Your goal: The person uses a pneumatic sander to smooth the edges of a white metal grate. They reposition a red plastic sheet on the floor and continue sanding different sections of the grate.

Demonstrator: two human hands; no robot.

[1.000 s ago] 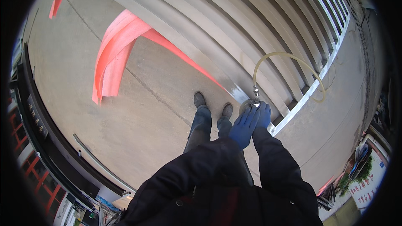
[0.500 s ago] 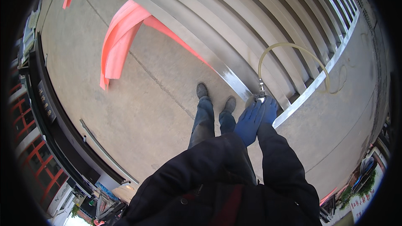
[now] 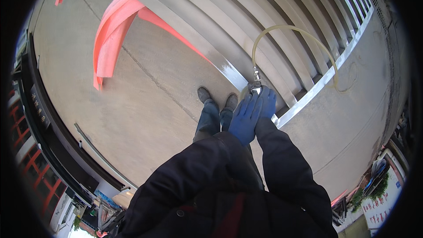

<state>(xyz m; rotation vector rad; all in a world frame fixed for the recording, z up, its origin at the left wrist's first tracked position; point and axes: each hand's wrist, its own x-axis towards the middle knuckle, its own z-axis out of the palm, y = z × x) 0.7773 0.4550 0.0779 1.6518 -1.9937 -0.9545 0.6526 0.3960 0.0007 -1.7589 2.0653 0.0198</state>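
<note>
Both gloved hands are together on a small air sander [image 3: 255, 89] at the near corner of a large slatted metal frame [image 3: 285, 117]. My left hand [image 3: 244, 121], in a blue glove, lies over the tool with its fingers pointing forward. Beside it and partly behind it, my right hand [image 3: 269, 102] wraps the tool's right side. Most of the sander's body is hidden under the gloves. From its metal coupling a clear yellowish hose [image 3: 293, 27] arches up over the slats and down to the ground at the right. A brighter patch shows on the near bar, left of the tool.
Pink sheet material [image 3: 115, 35] hangs twisted from the frame's left edge onto the concrete floor [image 3: 145, 119]. My shoes [image 3: 230, 100] stand close to the frame. A long thin bar [image 3: 103, 156] lies at the left, near a dark building front.
My hands and the sander have shifted slightly forward and left along the near bar, with the hose following. The whole view has also moved a little. Both hands keep their hold.
</note>
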